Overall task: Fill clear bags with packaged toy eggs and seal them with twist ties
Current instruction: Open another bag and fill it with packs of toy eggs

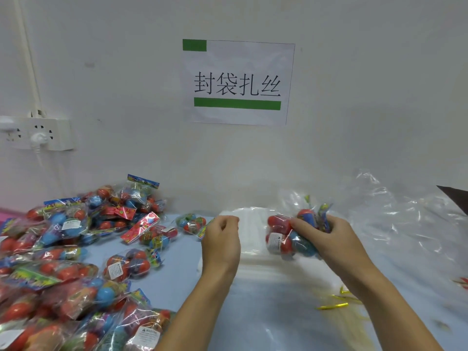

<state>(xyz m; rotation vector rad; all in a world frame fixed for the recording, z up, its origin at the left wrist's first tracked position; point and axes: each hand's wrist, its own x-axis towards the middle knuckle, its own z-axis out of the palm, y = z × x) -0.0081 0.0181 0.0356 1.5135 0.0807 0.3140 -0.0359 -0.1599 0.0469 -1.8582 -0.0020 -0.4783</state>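
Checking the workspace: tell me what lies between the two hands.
In the head view, the stack of flat clear bags lies between the left hand and the right hand, which grips an egg pack.

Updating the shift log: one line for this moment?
right hand: grips packet of red and blue toy eggs | left hand: pinches stack of clear plastic bags | gold twist ties: untouched

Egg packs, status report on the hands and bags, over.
Right hand grips egg packs. Left hand fingers curled over the flat bags, hold unclear. Ties loose by right arm. Nothing in the way.
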